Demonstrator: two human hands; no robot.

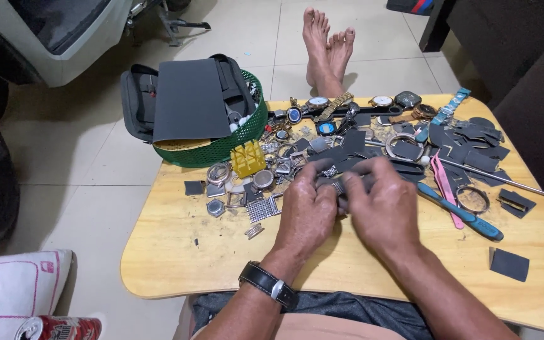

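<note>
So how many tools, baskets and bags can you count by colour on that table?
Blue-handled long tool: 1
Pink slim plastic tweezers: 1
Yellow ridged plastic block: 1
Green round mesh basket: 1
Grey zipped fabric pouch: 1
Total: 5

Low wooden table on tiled floor, strewn with watches at twelve o'clock, dark sandpaper scraps at two, green basket at ten, blue-handled tool at three.
</note>
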